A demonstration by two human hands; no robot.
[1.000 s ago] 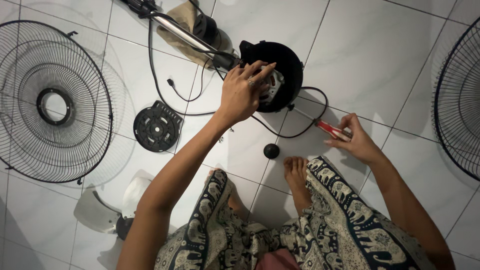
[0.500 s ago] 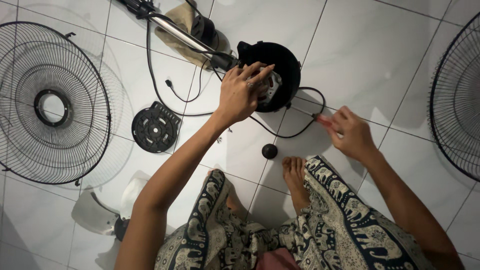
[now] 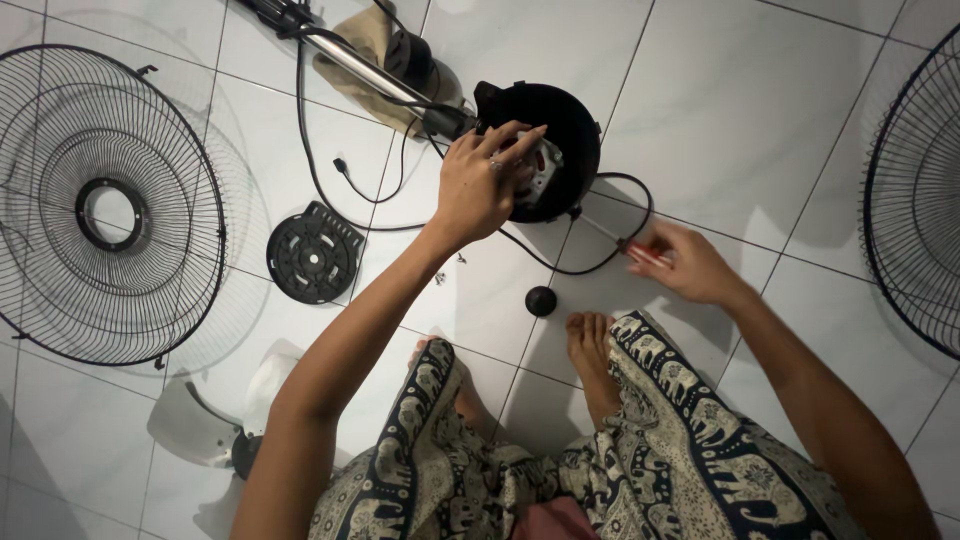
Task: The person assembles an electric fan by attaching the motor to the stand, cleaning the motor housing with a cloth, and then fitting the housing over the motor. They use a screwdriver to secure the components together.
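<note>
A black fan motor housing (image 3: 570,125) lies on the white tiled floor, its metal motor showing inside. My left hand (image 3: 485,185) rests on the motor, fingers spread over it. My right hand (image 3: 685,262) grips a red-handled screwdriver (image 3: 640,251), whose thin shaft points up-left toward the lower edge of the housing. A black cord (image 3: 600,265) loops on the floor between the housing and my right hand. A small black round cap (image 3: 541,300) sits just beyond my bare foot (image 3: 592,345).
A wire fan guard (image 3: 105,205) lies at left, another guard (image 3: 915,195) at right. A round black plate (image 3: 313,253) sits left of my arm. The chrome stand pole (image 3: 360,62) runs up-left over a brown cloth. A clear fan blade (image 3: 205,425) lies at lower left.
My right hand has closed on the screwdriver and lifted it off the floor, moving it left toward the housing. My left hand has stayed on the motor.
</note>
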